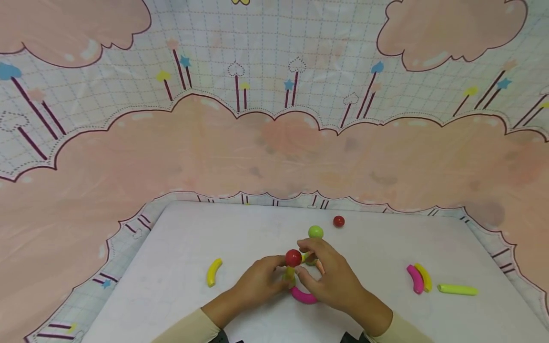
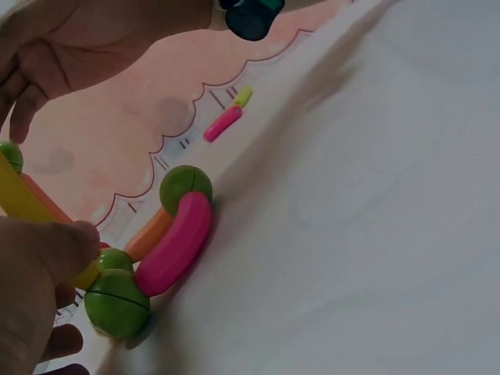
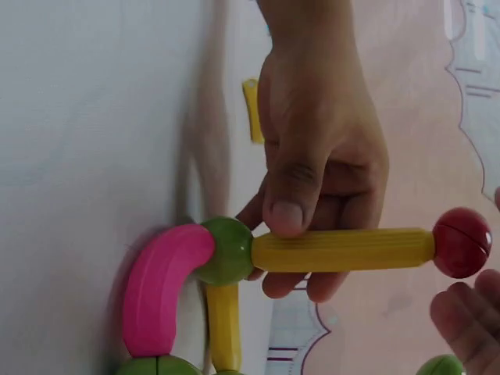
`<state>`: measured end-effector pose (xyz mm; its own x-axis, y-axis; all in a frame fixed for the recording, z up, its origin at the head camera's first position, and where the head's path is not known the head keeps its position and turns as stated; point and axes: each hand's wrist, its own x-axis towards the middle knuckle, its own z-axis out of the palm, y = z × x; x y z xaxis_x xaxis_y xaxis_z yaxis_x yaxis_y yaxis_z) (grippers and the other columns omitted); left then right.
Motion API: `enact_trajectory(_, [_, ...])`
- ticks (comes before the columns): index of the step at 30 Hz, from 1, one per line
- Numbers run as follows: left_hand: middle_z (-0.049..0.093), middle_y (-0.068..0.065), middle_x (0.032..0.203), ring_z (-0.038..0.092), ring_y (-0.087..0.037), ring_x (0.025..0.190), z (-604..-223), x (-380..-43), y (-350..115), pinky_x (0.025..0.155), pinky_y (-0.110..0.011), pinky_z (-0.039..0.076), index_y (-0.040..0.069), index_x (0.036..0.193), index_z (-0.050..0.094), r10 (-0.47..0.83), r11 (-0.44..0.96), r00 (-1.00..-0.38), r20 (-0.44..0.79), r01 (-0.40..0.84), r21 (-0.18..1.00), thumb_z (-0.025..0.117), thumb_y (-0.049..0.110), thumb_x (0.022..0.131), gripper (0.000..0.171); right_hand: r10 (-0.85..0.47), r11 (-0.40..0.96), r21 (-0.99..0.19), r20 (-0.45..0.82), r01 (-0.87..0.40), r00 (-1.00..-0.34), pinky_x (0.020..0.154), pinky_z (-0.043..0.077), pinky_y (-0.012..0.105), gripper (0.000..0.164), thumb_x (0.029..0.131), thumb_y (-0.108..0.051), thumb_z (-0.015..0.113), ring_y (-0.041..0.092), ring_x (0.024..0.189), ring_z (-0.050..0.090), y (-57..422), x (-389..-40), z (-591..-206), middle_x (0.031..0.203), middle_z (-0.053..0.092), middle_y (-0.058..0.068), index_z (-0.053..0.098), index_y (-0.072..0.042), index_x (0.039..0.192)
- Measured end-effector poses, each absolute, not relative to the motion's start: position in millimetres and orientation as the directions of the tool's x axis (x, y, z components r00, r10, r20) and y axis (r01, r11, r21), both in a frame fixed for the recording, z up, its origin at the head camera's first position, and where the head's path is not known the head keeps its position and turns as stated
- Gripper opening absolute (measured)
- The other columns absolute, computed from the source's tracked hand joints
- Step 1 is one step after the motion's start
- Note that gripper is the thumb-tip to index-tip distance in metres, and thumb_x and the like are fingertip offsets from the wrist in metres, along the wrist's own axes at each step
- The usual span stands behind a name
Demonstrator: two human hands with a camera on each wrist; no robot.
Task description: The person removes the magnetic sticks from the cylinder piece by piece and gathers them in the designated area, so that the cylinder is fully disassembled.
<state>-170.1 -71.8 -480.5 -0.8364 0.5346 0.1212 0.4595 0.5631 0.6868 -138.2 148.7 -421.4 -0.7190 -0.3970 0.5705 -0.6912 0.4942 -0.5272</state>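
Observation:
My left hand (image 1: 260,282) pinches a straight yellow rod (image 3: 344,250) between thumb and fingers. A red ball (image 1: 293,257) caps the rod's upper end, and a green ball (image 3: 225,248) joins its lower end. From that green ball a pink curved piece (image 1: 303,296) runs low along the table to another green ball (image 2: 186,187). Orange and yellow rods also belong to this linked toy frame, partly hidden by the hands. My right hand (image 1: 339,281) is around the red ball, its thumb and index finger spread on either side, with a small gap showing in the right wrist view.
On the white table (image 1: 171,305), a yellow curved piece (image 1: 213,272) lies left. At right are a pink curved piece (image 1: 415,279), a yellow one (image 1: 423,277) and a lime rod (image 1: 457,289). Behind the hands sit a loose red ball (image 1: 339,221) and a green ball (image 1: 315,232).

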Motion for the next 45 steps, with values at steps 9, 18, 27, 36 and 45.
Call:
enact_trajectory(9, [0.069,0.012,0.103,0.060,-0.006,0.091,-485.9,-170.4,-66.6,0.083,-0.033,0.054,0.016,0.115,0.072,0.534,0.571,-0.832,0.152,0.487,0.661,0.080,0.028,0.091,0.028,-0.428,0.524,-0.526,0.516,-0.669,-0.741,0.082,0.058,0.025,0.056,0.082,-0.012,0.088,0.009,0.092,0.067,140.2,-140.0,-427.6,0.118,0.068,-0.002,0.061,-0.009,0.131])
enact_trajectory(18, [0.067,0.015,0.094,0.056,-0.007,0.081,-484.1,-169.3,-65.3,0.074,-0.028,0.050,0.017,0.107,0.075,0.529,0.565,-0.832,0.167,0.493,0.662,0.080,0.024,0.090,0.019,-0.417,0.531,-0.553,0.488,-0.642,-0.766,0.081,0.058,0.025,0.057,0.078,-0.005,0.089,0.009,0.090,0.068,137.2,-141.0,-429.9,0.111,0.070,-0.001,0.061,-0.009,0.128])
enact_trajectory(27, [0.069,0.016,0.090,0.061,-0.005,0.081,-482.3,-169.5,-65.2,0.074,-0.028,0.052,0.017,0.107,0.076,0.523,0.547,-0.831,0.190,0.498,0.672,0.083,0.023,0.088,0.021,-0.392,0.522,-0.572,0.498,-0.632,-0.774,0.083,0.058,0.026,0.057,0.077,-0.001,0.090,0.009,0.091,0.070,136.0,-141.5,-431.5,0.107,0.070,-0.001,0.061,-0.008,0.125])
enact_trajectory(36, [0.074,0.014,0.105,0.067,-0.003,0.102,-481.9,-170.3,-64.5,0.090,-0.036,0.056,0.016,0.113,0.078,0.524,0.542,-0.836,0.162,0.474,0.694,0.082,0.024,0.089,0.026,-0.364,0.545,-0.605,0.454,-0.581,-0.813,0.085,0.058,0.027,0.057,0.078,-0.003,0.089,0.009,0.093,0.070,135.7,-140.7,-432.5,0.109,0.072,-0.001,0.061,-0.010,0.127])
enact_trajectory(45, [0.074,0.015,0.101,0.067,-0.002,0.097,-480.2,-170.5,-63.7,0.085,-0.032,0.056,0.017,0.108,0.079,0.526,0.557,-0.836,0.155,0.476,0.680,0.083,0.024,0.088,0.022,-0.357,0.558,-0.631,0.404,-0.539,-0.842,0.087,0.057,0.029,0.054,0.081,-0.005,0.087,0.011,0.096,0.070,135.2,-138.9,-429.8,0.111,0.072,-0.001,0.060,-0.010,0.128])
